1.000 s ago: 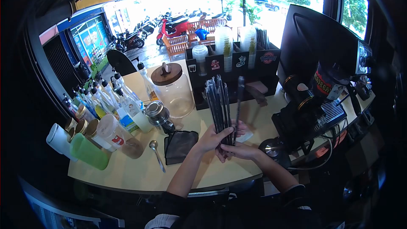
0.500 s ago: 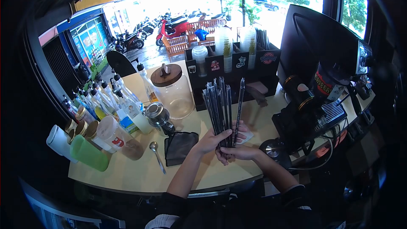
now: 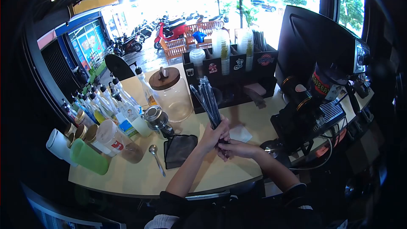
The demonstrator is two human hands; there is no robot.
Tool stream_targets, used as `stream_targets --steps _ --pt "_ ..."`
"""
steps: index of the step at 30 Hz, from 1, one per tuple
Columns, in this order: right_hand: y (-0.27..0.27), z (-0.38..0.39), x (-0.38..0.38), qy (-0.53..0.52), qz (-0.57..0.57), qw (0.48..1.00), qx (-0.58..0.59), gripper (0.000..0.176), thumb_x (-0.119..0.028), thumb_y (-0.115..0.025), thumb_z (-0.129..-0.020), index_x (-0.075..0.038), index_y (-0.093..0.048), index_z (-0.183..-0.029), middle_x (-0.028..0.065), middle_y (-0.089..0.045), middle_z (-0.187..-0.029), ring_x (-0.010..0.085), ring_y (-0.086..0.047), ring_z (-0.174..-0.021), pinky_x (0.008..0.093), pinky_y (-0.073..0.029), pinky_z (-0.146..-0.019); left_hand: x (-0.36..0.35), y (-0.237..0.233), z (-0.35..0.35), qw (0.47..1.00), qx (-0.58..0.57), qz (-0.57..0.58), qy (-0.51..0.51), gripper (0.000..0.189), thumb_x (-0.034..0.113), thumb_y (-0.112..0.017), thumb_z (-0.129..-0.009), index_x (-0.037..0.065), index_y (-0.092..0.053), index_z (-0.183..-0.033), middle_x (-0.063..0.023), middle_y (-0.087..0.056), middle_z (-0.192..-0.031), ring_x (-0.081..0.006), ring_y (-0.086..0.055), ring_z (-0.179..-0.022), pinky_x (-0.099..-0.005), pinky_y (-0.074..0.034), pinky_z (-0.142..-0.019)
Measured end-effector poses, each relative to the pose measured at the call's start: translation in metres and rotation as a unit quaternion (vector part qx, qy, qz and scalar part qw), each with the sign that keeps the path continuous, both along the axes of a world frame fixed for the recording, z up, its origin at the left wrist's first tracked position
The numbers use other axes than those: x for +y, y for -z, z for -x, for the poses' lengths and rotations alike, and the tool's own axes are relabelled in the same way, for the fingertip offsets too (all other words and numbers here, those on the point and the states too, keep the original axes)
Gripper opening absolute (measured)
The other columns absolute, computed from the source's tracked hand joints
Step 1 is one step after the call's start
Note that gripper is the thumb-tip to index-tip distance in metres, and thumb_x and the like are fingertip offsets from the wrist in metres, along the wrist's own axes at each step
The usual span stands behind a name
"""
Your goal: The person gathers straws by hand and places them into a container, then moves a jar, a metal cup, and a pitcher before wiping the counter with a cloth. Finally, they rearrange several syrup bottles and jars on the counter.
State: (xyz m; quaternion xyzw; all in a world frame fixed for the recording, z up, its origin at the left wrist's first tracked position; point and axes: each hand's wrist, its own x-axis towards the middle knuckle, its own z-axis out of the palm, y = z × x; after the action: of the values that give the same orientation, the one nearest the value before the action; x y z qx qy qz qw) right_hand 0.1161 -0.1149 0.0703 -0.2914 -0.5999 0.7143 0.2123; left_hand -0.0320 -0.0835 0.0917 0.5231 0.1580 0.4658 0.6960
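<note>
Straws (image 3: 207,101): black bundle, fanning up from fists.
Left hand (image 3: 213,134): closed round bundle's base.
Right hand (image 3: 234,148): clasps bottom ends, just below the left.

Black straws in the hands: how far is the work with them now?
Done, it seems: the long black straws are gathered into one tight bundle. In hand: the left hand and the right hand grip its lower end, and it tilts left above the pale counter. Left: the bundle is not yet put down anywhere, perhaps into the black cup organiser behind it.
</note>
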Motion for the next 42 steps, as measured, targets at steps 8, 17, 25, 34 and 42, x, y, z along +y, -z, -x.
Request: stream_targets --steps 8,17,25,34,42 --pt "-0.081 -0.013 0.011 0.322 -0.471 0.820 -0.039 0.059 -0.035 -0.066 -0.081 -0.005 -0.043 -0.126 0.0141 -0.056 -0.115 0.0257 -0.050 -0.114 0.0364 -0.040 -0.092 0.022 0.027 0.005 0.931 0.245 -0.106 -0.249 0.027 0.022 -0.063 -0.086 0.004 -0.051 -0.070 0.0027 -0.042 -0.052 -0.0052 -0.039 -0.048 -0.0265 -0.033 -0.045" --pt "-0.116 0.016 0.034 0.265 -0.601 0.753 -0.033 0.032 -0.008 -0.051 -0.090 -0.004 -0.048 -0.121 0.0126 -0.042 -0.133 0.0247 -0.050 -0.113 0.0327 -0.044 -0.088 0.005 0.018 -0.012 0.886 0.194 -0.248 -0.340 0.020 0.012 -0.067 -0.077 -0.003 -0.054 -0.075 -0.0028 -0.048 -0.053 -0.0066 -0.043 -0.050 -0.0287 -0.035 -0.046" --pt "-0.105 0.030 0.028 0.249 -0.262 0.927 0.099 0.022 -0.019 -0.068 -0.083 -0.003 -0.057 -0.094 0.0047 -0.062 -0.079 0.0074 -0.056 -0.063 0.0210 -0.045 -0.054 0.018 0.012 -0.020 0.896 0.169 -0.281 -0.298 0.028 0.013 -0.069 -0.076 -0.001 -0.054 -0.096 -0.0080 -0.060 -0.075 -0.0116 -0.059 -0.072 -0.0273 -0.046 -0.067" --pt "-0.241 -0.051 0.109 0.532 -0.410 0.730 0.127 0.029 -0.028 -0.059 -0.089 -0.003 -0.056 -0.075 0.0013 -0.049 -0.054 0.0102 -0.049 -0.047 0.0281 -0.039 -0.045 0.050 0.023 -0.017 0.879 0.348 -0.268 -0.185 0.046 0.034 -0.061 -0.085 0.003 -0.047 -0.115 -0.0151 -0.055 -0.113 -0.0274 -0.053 -0.109 -0.0414 -0.042 -0.092" --pt "-0.305 -0.119 0.193 0.686 -0.508 0.521 -0.003 0.029 -0.026 -0.058 -0.087 0.001 -0.057 -0.079 0.0126 -0.059 -0.062 0.0237 -0.058 -0.057 0.0376 -0.043 -0.058 0.083 0.065 -0.003 0.665 0.636 -0.382 -0.081 0.047 0.043 -0.051 -0.085 0.002 -0.052 -0.107 -0.0189 -0.054 -0.112 -0.0387 -0.049 -0.111 -0.0487 -0.041 -0.092"
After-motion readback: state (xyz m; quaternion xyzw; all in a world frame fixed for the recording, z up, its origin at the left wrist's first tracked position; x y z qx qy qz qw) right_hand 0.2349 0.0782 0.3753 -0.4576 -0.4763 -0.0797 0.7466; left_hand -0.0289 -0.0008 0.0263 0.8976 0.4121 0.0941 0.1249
